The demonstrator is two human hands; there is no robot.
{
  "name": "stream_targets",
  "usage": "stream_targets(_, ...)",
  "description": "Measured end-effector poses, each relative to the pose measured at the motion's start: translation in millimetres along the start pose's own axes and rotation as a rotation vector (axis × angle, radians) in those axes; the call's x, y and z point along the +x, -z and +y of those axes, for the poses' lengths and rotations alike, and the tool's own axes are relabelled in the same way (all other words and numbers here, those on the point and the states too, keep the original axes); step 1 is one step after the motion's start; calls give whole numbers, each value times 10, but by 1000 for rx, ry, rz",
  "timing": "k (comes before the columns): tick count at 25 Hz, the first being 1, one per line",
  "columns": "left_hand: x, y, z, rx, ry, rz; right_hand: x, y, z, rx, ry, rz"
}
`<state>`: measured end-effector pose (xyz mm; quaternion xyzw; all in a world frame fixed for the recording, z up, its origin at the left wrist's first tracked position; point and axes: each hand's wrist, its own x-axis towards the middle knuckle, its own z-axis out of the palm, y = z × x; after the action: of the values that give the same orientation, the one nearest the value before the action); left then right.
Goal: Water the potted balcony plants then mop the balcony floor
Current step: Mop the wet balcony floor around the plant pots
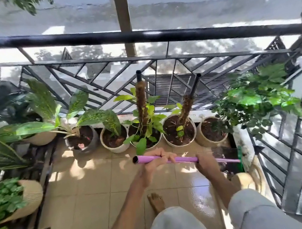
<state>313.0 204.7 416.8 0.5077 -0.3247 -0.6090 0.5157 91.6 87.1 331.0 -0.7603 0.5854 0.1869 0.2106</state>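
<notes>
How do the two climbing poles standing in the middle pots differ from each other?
The left pole stands nearly upright; the right pole leans to the right. The left pole has many green leaves around it; the right pole has only a few. Both are wrapped in brown fibre with a bare black top, and each stands in a pale pot.

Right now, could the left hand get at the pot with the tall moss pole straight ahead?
Probably yes: the left hand grips the purple mop handle just short of that pot, with only bare tile between. It must let go first.
</notes>
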Motion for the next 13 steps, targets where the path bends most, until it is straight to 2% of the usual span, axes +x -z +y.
stream_targets(3,-201,249,-16,131,-100,64,-22,-144,-254,71,5,16)
stream_targets(6,-512,740,19,97,-136,138,-124,-290,-913,130,73,-36)
stream_targets(13,-1499,1851,399,-165,-300,447,-504,-650,-2813,89,325,-167)
